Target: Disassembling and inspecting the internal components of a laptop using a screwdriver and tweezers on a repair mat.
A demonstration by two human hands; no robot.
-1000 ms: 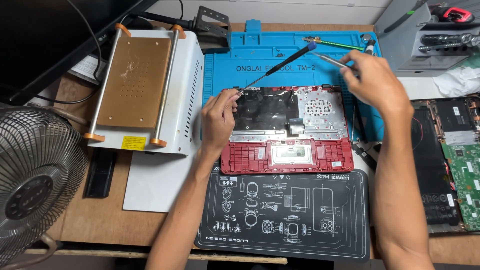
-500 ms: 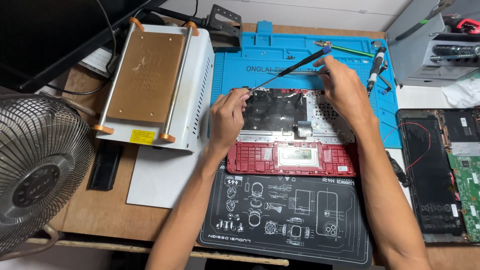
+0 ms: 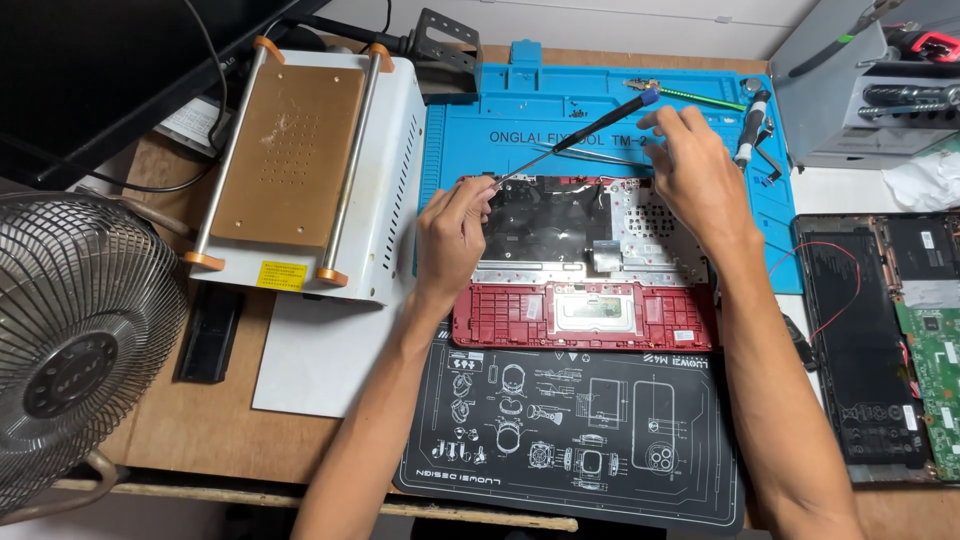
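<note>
Both hands work one screw: your right hand [image 3: 695,165] grips the slim blue-capped screwdriver [image 3: 575,140], your left hand [image 3: 455,225] pinches its tip at the red laptop palmrest shell's [image 3: 585,320] far-left corner; next, seat and turn squarely.

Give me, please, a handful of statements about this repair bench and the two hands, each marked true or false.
1. The right hand holds a screwdriver with a blue cap. True.
2. The screwdriver's tip points at the top left corner of the red laptop shell. True.
3. The left hand rests on the metal fan. False: its fingers are at the shell's top left corner, by the screwdriver tip.
4. The red shell lies wholly on the bare wooden desk. False: it lies across the blue mat and the black mat.
5. A green circuit board lies at the right edge. True.
</note>
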